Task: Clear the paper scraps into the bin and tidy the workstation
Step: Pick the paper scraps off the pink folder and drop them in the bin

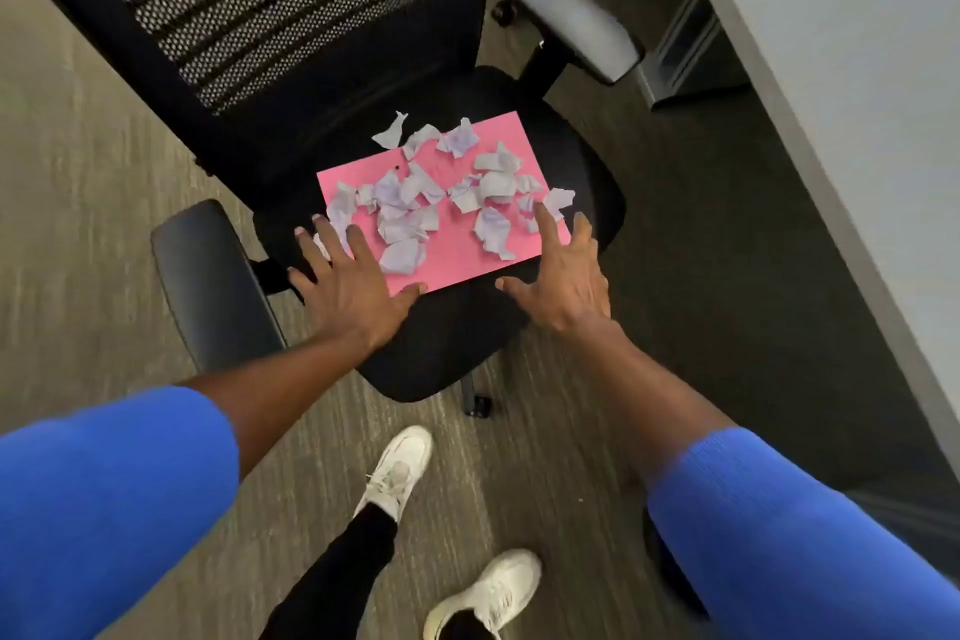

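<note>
We find the crumpled paper scraps (415, 203) heaped on a pink sheet (457, 255) lying on the seat of a black office chair (587, 161), with our left hand (348, 286) and right hand (563, 276) reaching toward its near corners, each grip spread wide and holding nothing. The scraps look featherlight and loose, apt to roll off, and the sheet thin and floppy. We judge it best to pinch both side edges, bowing it into a trough; no bin is in view.
</note>
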`<state>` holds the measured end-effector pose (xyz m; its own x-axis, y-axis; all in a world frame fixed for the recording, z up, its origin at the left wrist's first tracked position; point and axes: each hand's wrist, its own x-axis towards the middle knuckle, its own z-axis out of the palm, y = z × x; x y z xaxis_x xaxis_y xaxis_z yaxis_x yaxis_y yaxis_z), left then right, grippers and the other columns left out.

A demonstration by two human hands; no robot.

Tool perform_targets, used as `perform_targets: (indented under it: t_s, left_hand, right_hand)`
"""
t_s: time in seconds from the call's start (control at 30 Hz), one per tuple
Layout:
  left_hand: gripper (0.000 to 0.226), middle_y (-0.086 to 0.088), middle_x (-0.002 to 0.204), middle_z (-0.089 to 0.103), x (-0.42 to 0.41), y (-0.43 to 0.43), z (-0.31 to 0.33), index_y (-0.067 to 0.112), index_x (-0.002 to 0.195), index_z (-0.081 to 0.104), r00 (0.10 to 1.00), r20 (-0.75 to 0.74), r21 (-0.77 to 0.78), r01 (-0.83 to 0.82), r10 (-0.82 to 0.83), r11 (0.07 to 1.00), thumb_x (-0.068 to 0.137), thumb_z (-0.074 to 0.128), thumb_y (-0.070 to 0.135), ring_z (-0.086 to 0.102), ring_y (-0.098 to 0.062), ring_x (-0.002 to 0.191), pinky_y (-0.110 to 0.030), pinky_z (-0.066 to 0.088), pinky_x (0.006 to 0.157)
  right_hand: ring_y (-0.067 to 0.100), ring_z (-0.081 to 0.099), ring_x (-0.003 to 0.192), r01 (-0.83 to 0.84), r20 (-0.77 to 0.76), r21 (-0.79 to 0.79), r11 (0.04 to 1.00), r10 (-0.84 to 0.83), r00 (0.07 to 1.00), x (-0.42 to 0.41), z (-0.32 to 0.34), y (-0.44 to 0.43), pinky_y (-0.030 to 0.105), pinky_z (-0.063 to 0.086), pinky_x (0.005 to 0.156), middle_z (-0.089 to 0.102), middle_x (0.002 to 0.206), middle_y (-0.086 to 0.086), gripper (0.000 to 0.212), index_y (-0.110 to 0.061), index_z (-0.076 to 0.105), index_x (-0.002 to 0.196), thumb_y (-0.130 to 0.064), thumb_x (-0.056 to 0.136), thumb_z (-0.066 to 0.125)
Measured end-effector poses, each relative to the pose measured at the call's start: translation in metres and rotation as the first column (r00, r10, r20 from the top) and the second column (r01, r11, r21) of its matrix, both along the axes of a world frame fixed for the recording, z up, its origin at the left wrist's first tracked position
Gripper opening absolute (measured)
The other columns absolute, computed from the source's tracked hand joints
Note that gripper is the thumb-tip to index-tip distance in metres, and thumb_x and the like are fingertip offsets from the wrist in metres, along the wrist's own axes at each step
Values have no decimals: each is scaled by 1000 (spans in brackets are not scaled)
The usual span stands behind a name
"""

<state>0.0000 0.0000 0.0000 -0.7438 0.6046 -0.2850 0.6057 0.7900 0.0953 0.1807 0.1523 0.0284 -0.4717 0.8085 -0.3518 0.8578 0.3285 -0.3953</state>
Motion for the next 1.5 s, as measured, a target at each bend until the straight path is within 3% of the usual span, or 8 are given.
perform_targets:
  t_s: [0.13,0.3,0.47,0.7,1.0,1.17,1.33,1.5]
  left_hand:
    - [137,-26,173,-10,-21,21,-21,21,166,1,992,78,20,-97,95,995,67,67,90,-5,-52,160,-75,19,120]
    - [130,-29,172,-3,-24,37,-47,31,165,4,997,42,33,-72,71,997,68,64,92,5,-55,158,-72,26,117]
    - [101,-29,170,3,-18,48,-61,32,166,8,999,29,25,-29,29,999,89,60,74,17,-54,155,-65,26,120]
    - [54,-23,163,25,-10,50,-73,31,158,39,997,-19,76,79,-78,994,107,53,39,33,-42,145,-58,36,111]
    - [26,-21,147,48,-15,50,-79,7,127,71,993,31,294,99,-113,951,104,59,11,45,-37,128,-47,52,98]
    - [28,-19,139,53,-19,46,-77,5,128,72,994,65,376,57,-88,925,102,64,9,52,-36,123,-46,54,98]
    - [30,-17,127,55,-11,38,-64,6,130,73,994,101,432,2,-51,902,102,63,10,54,-35,118,-42,52,97]
    - [30,-17,126,55,8,33,-47,7,130,73,990,140,476,-54,-15,878,102,65,12,56,-32,119,-29,47,98]
  right_hand:
    - [42,8,161,-36,11,-3,999,36,999,-22,-24,30,63,42,114,-8,174,16,113,-48,6,162,-51,81,85]
    - [46,5,161,-135,109,66,989,127,986,-47,-45,58,64,44,112,-10,173,22,119,-50,2,162,-54,78,86]
    - [47,2,160,-243,168,42,969,233,958,-62,-60,68,64,45,111,-4,172,23,116,-51,8,162,-47,78,89]
    - [41,32,141,-411,220,130,903,378,899,-76,-78,65,54,58,97,33,151,17,79,-43,38,153,-30,88,82]
    - [32,56,108,-377,71,204,904,370,926,-83,-85,61,41,52,83,55,127,13,32,-14,67,133,-12,102,64]
    - [35,61,95,-317,-25,219,923,330,944,-84,-79,56,35,40,71,59,111,12,27,-9,73,126,-11,100,64]
    - [28,62,90,-210,-145,225,951,246,958,-81,-57,48,34,50,74,62,110,11,26,-9,75,124,-17,99,71]
    - [23,56,86,-93,-177,211,973,131,975,-61,-36,45,28,40,72,48,100,1,27,-10,75,124,-18,98,72]
